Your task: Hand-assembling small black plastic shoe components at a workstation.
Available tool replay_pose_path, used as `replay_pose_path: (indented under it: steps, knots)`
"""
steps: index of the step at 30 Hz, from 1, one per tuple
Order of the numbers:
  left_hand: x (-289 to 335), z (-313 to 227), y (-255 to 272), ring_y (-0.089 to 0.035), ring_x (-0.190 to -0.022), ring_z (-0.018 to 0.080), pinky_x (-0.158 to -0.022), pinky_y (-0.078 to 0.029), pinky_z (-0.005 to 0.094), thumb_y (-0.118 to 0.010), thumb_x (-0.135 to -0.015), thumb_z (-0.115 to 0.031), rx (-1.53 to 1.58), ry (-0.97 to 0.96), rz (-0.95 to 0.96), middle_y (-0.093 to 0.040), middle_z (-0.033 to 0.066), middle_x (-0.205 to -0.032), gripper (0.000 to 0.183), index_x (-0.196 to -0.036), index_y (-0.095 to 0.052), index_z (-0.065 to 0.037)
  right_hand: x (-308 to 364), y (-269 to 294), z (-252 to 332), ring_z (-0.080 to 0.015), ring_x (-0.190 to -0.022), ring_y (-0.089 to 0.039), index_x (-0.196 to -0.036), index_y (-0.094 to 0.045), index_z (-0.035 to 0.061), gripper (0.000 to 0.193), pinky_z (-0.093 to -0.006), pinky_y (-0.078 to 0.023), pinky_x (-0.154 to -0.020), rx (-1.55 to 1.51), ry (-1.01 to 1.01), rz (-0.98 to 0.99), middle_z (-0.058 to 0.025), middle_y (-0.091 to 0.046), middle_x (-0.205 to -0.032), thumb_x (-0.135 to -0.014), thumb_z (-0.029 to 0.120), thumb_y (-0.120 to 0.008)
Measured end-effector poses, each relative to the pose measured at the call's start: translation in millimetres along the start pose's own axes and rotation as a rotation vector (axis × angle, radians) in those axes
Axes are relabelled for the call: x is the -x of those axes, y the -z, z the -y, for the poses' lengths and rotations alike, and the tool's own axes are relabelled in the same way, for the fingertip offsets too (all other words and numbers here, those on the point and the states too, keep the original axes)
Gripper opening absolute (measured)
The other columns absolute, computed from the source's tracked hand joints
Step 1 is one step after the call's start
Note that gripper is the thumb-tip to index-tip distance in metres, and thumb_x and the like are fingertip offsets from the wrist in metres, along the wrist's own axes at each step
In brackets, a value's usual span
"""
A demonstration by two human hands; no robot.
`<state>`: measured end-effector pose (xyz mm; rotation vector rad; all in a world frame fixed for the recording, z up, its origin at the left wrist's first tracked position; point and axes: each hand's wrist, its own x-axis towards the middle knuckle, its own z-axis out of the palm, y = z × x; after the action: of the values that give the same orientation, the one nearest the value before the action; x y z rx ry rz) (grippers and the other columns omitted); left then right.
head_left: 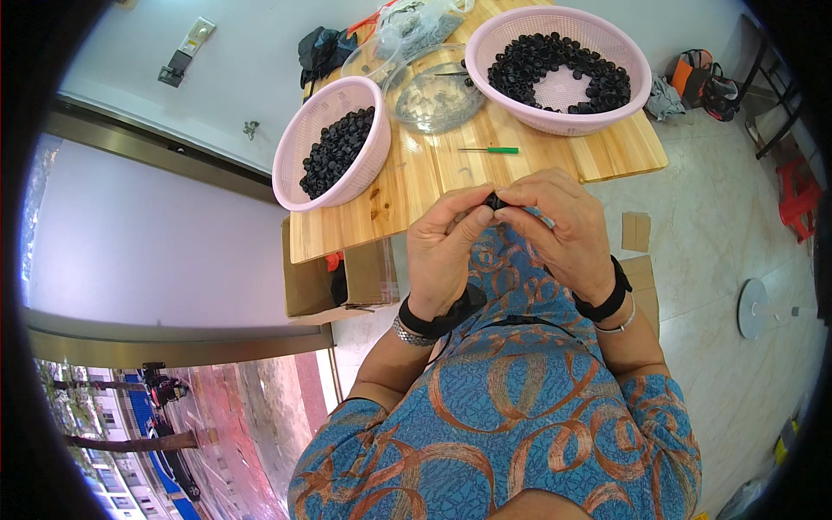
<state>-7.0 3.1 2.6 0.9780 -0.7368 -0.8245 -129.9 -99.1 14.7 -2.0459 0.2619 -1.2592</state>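
Hands: L & R grip pinched on black cap; axis can't tell.

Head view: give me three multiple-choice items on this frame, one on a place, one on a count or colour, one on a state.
1. Where does the green-handled tool lie?
A. On the wooden table, between the two baskets and the hands
B. Inside the clear bowl
C. On the floor

2. How many pink baskets stand on the table?
A. One
B. Two
C. Three

3. What are the hands doing?
A. Resting flat on the table
B. Both pinching one small black part between them
C. Lifting a basket

Answers:
1 A: the tool lies on bare wood, in front of the clear bowl.
2 B: a smaller basket stands at the left and a larger basket at the right, both holding black parts.
3 B: the left hand and right hand meet at the part, above the table edge.
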Motion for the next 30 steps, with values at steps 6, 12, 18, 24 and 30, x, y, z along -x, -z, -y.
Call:
replay_pose_path:
  steps: [6,12,18,24,30]
  knots:
    - [1,-1,4,-0.058,-0.095,0.0154,-0.082,-0.049,0.0264,-0.056,-0.085,0.002,-0.045,0.068,0.027,-0.06,0.0099,-0.104,0.024,-0.108,-0.057,0.004,1,1,-11,-0.0226,-0.072,-0.057,-0.086,-0.061,0.0019,0.017,-0.0309,-0.046,-0.066,-0.099,-0.009,0.057,-0.0083,-0.06,-0.08,-0.071,0.005,-0.068]
    - [3,2,9,-0.059,-0.096,0.0189,-0.086,-0.048,0.0309,-0.053,-0.087,-0.003,0.071,0.123,0.046,-0.061,0.013,-0.104,0.022,-0.108,-0.056,0.003,-1,1,-13,-0.0086,-0.068,-0.051,-0.087,-0.062,-0.0001,0.022,-0.0215,-0.044,-0.063,-0.555,-0.458,0.117,-0.0011,-0.054,-0.073,-0.069,0.006,-0.074]
    - [6,-4,9,-0.058,-0.097,0.0186,-0.085,-0.048,0.0304,-0.052,-0.088,-0.003,0.071,0.176,0.075,-0.06,0.0119,-0.106,0.021,-0.109,-0.056,0.001,-4,6,-14,-0.0098,-0.064,-0.049,-0.089,-0.063,0.0024,0.026,-0.0224,-0.041,-0.059,-0.347,-0.235,0.215,-0.0008,-0.052,-0.07,-0.067,0.009,-0.075]
    - [7,0,14,-0.059,-0.094,0.0176,-0.083,-0.049,0.0294,-0.05,-0.09,-0.005,0.295,0.271,0.121,-0.059,0.0113,-0.106,0.022,-0.111,-0.054,0.0,-9,7,-20,-0.0159,-0.06,-0.045,-0.078,-0.059,0.0042,0.022,-0.0272,-0.036,-0.055,-0.251,-0.082,0.301,-0.002,-0.048,-0.065,-0.068,0.017,-0.073]
    - [6,0,20,-0.059,-0.094,0.0169,-0.081,-0.05,0.0276,-0.049,-0.091,-0.006,0.379,0.31,0.185,-0.059,0.0116,-0.107,0.022,-0.112,-0.053,0.0,-14,2,-27,-0.0175,-0.059,-0.043,-0.073,-0.054,0.0043,0.025,-0.0289,-0.035,-0.056,-0.293,0.01,0.346,-0.0031,-0.046,-0.065,-0.068,0.02,-0.073]
